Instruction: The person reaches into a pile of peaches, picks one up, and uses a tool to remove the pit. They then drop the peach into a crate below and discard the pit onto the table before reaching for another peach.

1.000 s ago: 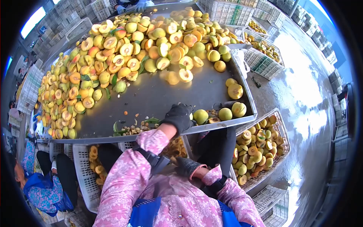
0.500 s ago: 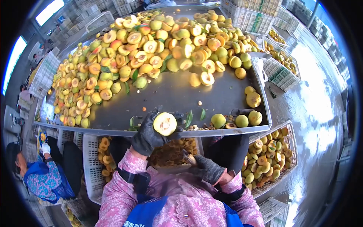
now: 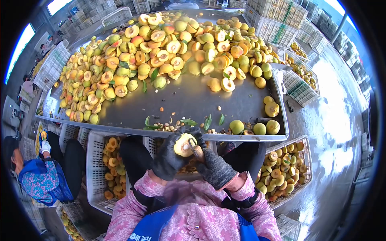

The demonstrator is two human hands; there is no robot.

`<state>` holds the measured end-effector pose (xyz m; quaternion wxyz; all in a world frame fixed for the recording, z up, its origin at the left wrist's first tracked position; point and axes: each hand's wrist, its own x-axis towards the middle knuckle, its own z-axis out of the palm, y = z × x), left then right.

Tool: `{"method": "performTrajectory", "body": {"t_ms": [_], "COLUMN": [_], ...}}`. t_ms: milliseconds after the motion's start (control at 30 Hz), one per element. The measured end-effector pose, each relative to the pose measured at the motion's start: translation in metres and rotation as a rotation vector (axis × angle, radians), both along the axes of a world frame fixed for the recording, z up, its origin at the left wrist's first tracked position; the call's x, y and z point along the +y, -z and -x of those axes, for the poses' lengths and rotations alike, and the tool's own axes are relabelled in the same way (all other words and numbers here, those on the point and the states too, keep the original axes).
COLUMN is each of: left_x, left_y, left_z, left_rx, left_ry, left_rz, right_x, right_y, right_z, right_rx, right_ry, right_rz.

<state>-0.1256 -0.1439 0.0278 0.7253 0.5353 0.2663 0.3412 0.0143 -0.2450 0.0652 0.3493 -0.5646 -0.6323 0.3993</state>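
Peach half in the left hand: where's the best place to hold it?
Probably around its rounded outer side, coming from the left, as the gloved left hand does. The peach half shows its pale cut face to the camera, so that grip leaves the face open to the brown-handled tool in the right hand.

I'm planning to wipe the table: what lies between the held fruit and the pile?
In the head view: gloved fingers, the table's rim, pits and leaves, then mostly bare metal up to the pile, with a few small bits.
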Motion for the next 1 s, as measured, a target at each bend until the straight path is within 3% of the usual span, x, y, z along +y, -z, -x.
{"method": "performTrajectory", "body": {"t_ms": [33,133,200,300,500,600,667,733,800,867,900,1000], "left_x": [-0.002,0.001,0.003,0.003,-0.009,-0.001,0.005,0.006,0.009,0.011,0.012,0.004], "left_y": [0.005,0.02,0.022,0.026,0.008,0.027,0.05,0.049,0.038,0.04,0.04,0.034], "left_z": [-0.001,-0.001,0.002,0.005,-0.007,0.006,0.014,0.016,0.018,0.022,0.023,0.026], "left_rx": [-0.054,0.121,0.252,0.407,0.304,0.343,0.381,0.399,0.393,0.374,0.36,0.448], "left_ry": [-0.024,-0.025,-0.02,-0.071,-0.237,-0.038,-0.053,-0.048,0.004,0.122,0.196,0.154], "left_rz": [0.113,-0.206,-0.417,-0.627,-0.499,-0.477,-0.453,-0.502,-0.548,-0.44,-0.349,-0.542], "right_x": [0.0,-0.001,-0.001,0.004,0.005,0.007,0.006,0.004,0.006,0.003,0.002,0.004], "right_y": [0.0,0.008,0.015,0.023,0.05,0.09,0.089,0.055,0.049,0.054,0.06,0.049], "right_z": [0.001,0.0,0.004,0.01,0.015,0.023,0.023,0.019,0.018,0.016,0.014,0.009], "right_rx": [0.012,0.037,-0.031,-0.054,-0.027,0.147,0.116,-0.079,-0.046,-0.021,-0.013,-0.089], "right_ry": [-0.014,0.004,-0.002,0.002,0.001,-0.038,-0.073,-0.094,-0.101,-0.164,-0.221,-0.287], "right_rz": [0.032,0.291,0.065,-0.025,-0.063,-0.002,0.016,-0.016,-0.095,-0.093,-0.053,0.184]}}
